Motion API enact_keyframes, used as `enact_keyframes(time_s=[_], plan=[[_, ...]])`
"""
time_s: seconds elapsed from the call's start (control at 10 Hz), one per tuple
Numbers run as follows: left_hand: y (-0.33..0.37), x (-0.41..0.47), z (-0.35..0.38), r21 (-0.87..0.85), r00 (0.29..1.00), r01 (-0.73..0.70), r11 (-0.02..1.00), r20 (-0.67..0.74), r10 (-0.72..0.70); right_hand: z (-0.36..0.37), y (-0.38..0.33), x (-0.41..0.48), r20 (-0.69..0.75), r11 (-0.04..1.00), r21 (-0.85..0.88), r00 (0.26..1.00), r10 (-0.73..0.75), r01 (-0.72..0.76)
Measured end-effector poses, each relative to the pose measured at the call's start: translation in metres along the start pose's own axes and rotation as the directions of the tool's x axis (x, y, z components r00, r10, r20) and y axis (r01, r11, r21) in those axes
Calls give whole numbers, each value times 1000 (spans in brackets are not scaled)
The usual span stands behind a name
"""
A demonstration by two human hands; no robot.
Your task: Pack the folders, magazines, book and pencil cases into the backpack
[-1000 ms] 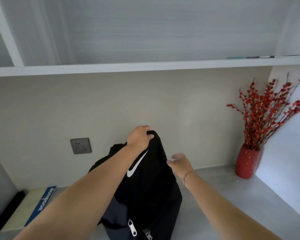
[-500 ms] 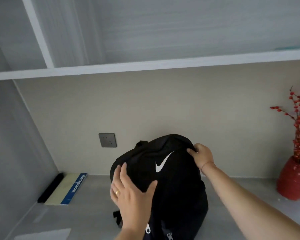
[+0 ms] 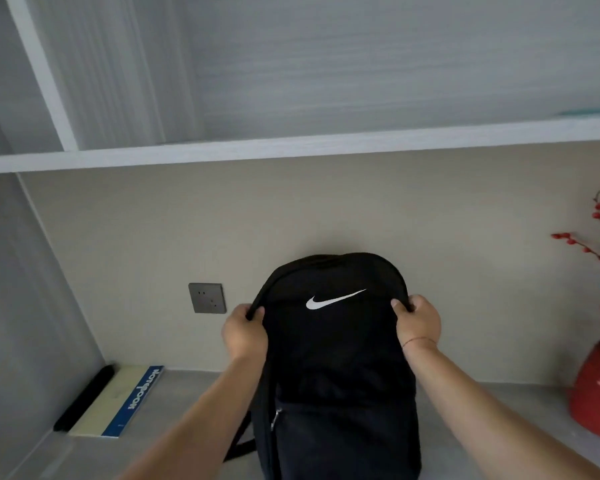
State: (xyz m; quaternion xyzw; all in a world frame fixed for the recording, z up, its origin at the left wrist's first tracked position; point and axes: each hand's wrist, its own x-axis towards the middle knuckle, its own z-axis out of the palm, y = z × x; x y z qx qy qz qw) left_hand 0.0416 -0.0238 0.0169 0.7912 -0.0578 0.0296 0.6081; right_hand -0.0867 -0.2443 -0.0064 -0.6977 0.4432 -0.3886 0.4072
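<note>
Black fabric backpack (image 3: 340, 358) with a white swoosh stands upright on the grey desk (image 3: 520, 417) against the wall. Left hand (image 3: 245, 332) at nine o'clock and right hand (image 3: 418, 322) at three o'clock each clench its upper edges.

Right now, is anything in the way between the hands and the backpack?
No. The left hand and right hand are already gripping the upright backpack by its two upper sides. Nothing sits between them and it.
</note>
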Motion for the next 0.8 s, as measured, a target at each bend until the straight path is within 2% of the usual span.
enact_keyframes(time_s=[0.1, 0.2, 0.3, 0.4, 0.5, 0.6, 0.7, 0.8], plan=[[8, 27, 16, 34, 992, -100, 994, 83, 97, -10, 7, 4, -53, 998, 41, 998, -42, 44], [-5, 37, 35, 106, 988, -93, 990, 134, 78, -19, 23, 9, 57, 997, -10, 996, -70, 70], [-28, 45, 45, 93, 984, 16, 995, 174, -32, -19, 40, 10, 218, 998, -56, 976, -16, 29], [-55, 36, 48, 122, 946, 101, 987, 296, -133, -13, 57, 5, 338, 990, -135, 938, 78, -34], [-84, 19, 50, 166, 911, 103, 981, 380, -160, -2, 77, -9, 437, 989, -122, 891, 125, -79], [-86, 13, 49, 189, 914, 80, 979, 378, -147, 9, 83, -23, 477, 986, -142, 867, 146, -88], [-91, -4, 37, 164, 938, 32, 986, 335, -87, 7, 75, -26, 392, 983, -170, 911, 128, -65], [-122, -27, 13, 64, 948, 205, 977, 236, -215, -36, 45, -32, 194, 1000, 7, 981, 13, -15]])
